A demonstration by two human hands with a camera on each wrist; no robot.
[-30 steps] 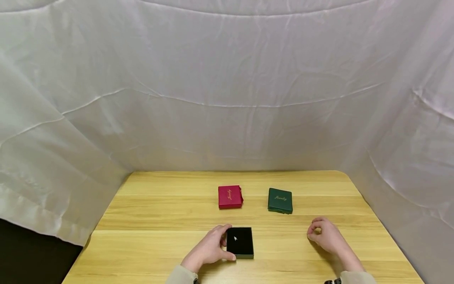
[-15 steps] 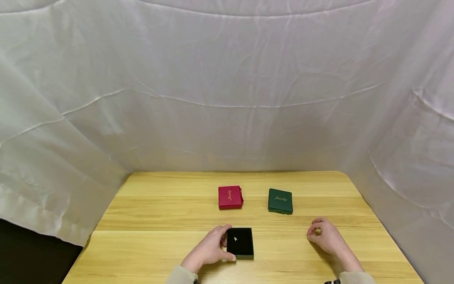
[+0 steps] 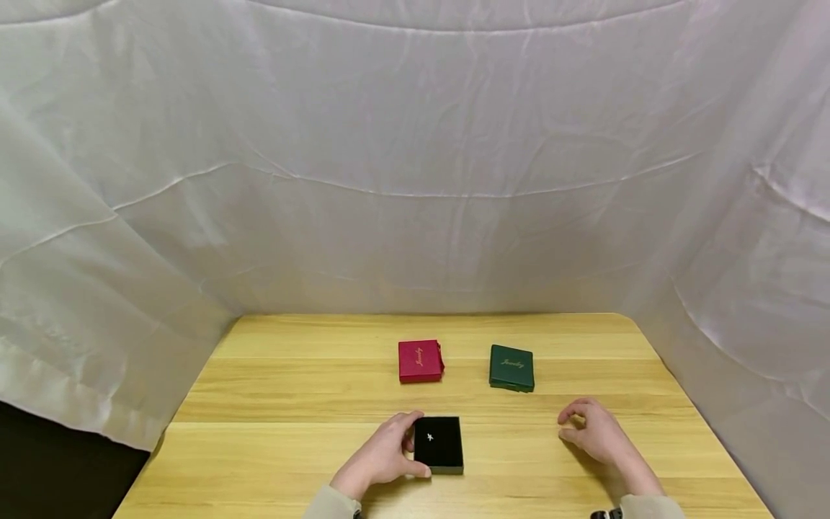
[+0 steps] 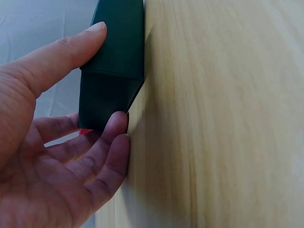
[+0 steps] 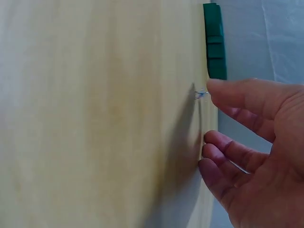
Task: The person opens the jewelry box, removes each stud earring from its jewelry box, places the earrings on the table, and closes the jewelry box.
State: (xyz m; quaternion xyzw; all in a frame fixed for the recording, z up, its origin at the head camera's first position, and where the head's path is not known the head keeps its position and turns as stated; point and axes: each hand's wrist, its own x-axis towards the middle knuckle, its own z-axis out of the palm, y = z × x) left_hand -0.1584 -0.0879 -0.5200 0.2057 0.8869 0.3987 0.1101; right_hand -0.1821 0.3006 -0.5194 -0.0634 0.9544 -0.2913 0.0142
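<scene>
My left hand [image 3: 387, 450] holds the left side of an uncovered jewelry box [image 3: 442, 453]. Its thumb lies at the near corner and its forefinger at the far one. The left wrist view shows the box's dark green outer wall [image 4: 118, 47] between thumb and fingers. On the black lining sits a small silver piece of jewelry [image 3: 430, 437]. To the right, my right hand [image 3: 596, 431] rests low over the table with thumb and forefinger apart. By its thumb tip in the right wrist view is a tiny shiny piece [image 5: 201, 93], too blurred to name.
A red box [image 3: 419, 361] marked "Jewelry" lies farther back on the wooden table [image 3: 292, 389]. Right of it is a dark green box [image 3: 511, 367] with the same word. Pale curtains [image 3: 454, 245] hang behind and at both sides.
The right thumb and forefinger, close together before, have moved apart. The left hand and all the boxes stay where they were.
</scene>
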